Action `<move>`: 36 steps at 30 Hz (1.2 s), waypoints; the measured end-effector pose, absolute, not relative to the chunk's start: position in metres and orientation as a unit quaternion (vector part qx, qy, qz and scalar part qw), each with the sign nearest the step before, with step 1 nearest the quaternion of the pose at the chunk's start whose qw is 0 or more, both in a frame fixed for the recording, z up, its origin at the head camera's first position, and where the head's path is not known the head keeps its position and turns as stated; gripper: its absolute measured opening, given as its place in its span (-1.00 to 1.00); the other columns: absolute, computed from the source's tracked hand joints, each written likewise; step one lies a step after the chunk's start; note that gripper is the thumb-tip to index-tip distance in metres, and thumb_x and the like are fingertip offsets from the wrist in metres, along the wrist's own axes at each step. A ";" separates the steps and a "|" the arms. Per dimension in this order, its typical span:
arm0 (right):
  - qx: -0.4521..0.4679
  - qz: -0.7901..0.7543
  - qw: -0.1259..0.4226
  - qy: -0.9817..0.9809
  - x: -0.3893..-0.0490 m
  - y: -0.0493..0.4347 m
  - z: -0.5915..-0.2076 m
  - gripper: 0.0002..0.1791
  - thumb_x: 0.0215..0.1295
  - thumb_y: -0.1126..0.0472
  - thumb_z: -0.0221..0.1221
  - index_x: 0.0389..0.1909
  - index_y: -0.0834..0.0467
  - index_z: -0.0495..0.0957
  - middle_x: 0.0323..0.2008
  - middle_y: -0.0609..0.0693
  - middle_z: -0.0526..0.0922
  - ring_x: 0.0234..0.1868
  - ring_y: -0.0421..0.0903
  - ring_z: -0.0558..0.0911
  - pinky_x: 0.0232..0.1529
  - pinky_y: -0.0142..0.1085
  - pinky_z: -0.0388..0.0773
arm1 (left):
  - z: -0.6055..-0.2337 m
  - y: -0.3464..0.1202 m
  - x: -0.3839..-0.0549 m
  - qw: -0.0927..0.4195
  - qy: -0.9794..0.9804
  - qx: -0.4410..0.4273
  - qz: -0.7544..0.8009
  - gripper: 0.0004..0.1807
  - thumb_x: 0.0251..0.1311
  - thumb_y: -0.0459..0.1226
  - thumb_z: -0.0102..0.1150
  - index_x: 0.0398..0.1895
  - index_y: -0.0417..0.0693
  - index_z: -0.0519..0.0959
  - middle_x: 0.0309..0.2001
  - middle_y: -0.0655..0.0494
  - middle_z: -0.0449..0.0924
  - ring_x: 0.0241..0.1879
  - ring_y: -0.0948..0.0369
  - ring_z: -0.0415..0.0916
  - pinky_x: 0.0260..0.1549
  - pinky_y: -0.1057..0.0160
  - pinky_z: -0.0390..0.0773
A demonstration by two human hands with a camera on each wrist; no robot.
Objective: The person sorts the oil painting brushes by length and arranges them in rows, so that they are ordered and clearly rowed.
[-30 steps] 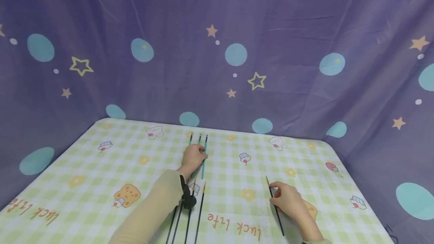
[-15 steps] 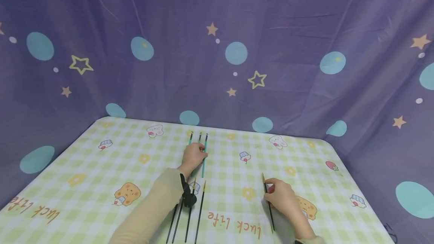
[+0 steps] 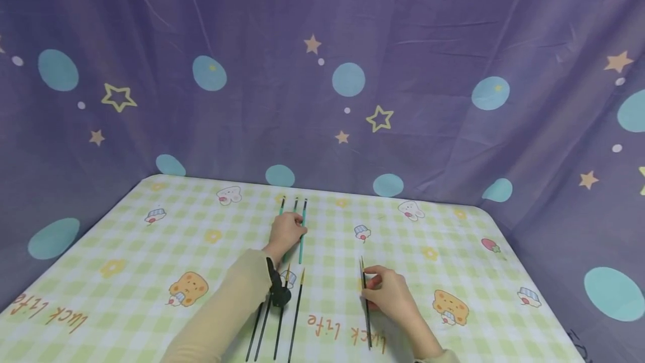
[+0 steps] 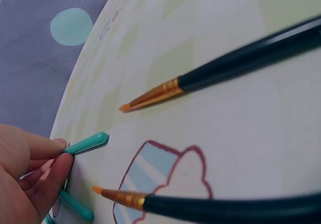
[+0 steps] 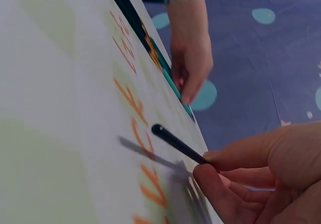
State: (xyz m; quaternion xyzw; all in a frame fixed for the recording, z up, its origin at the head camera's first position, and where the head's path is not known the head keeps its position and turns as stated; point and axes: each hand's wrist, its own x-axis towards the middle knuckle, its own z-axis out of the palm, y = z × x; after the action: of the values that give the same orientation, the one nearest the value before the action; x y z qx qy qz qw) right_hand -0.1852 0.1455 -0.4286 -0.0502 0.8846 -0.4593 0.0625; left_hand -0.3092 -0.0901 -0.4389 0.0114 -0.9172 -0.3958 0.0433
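Observation:
My left hand is at the far middle of the table, where its thumb and finger pinch a slim teal paintbrush. Two more teal brushes lie just left of that one, partly covered by the hand; the left wrist view shows another teal handle end below the fingers. My right hand pinches a black paintbrush, bristles pointing away from me. In the right wrist view, its rounded black handle end sticks out past the fingertips, with its shadow on the cloth.
Several black paintbrushes with golden tips lie side by side near the front, partly under my left forearm. A green-and-white checked cloth with cartoon prints covers the table. Behind hangs a purple curtain.
My right hand has moved left with the black paintbrush, which now stands straighter in line with the others. The left hand has stayed at the teal brush.

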 end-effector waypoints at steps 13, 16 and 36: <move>-0.074 -0.486 0.113 0.864 -0.177 0.104 -0.426 -0.51 -0.01 0.40 0.25 0.01 0.38 0.43 -0.47 -0.01 0.52 -0.53 -0.18 0.58 -0.58 -0.39 0.56 | -0.438 -0.090 -0.310 0.040 -0.919 0.007 -0.392 -0.66 0.06 -0.33 0.21 -0.06 -0.25 0.56 -0.39 0.01 0.63 -0.67 0.33 0.47 -0.54 0.33 0.52; -0.087 -0.484 0.114 0.863 -0.175 0.096 -0.427 -0.52 -0.02 0.40 0.26 0.00 0.38 0.44 -0.48 -0.02 0.53 -0.55 -0.18 0.58 -0.61 -0.39 0.54 | -0.438 -0.090 -0.310 0.045 -0.921 0.003 -0.387 -0.66 0.07 -0.33 0.20 -0.06 -0.25 0.56 -0.47 0.04 0.61 -0.69 0.32 0.46 -0.50 0.30 0.53; -0.071 -0.467 0.073 0.878 -0.168 0.050 -0.434 -0.55 -0.08 0.36 0.28 -0.06 0.32 0.50 -0.59 -0.12 0.49 -0.69 -0.25 0.50 -0.69 -0.41 0.44 | -0.441 -0.090 -0.310 0.063 -0.928 -0.002 -0.366 -0.68 0.04 -0.32 0.20 -0.10 -0.26 0.58 -0.50 0.05 0.62 -0.72 0.33 0.44 -0.46 0.28 0.53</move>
State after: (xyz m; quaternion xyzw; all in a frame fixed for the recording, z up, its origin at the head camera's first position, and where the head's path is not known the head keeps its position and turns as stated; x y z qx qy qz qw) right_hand -0.1677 0.0500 -0.4339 -0.0708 0.8784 -0.4669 0.0733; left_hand -0.3096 -0.0900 -0.4406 -0.0017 -0.9285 -0.3661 0.0629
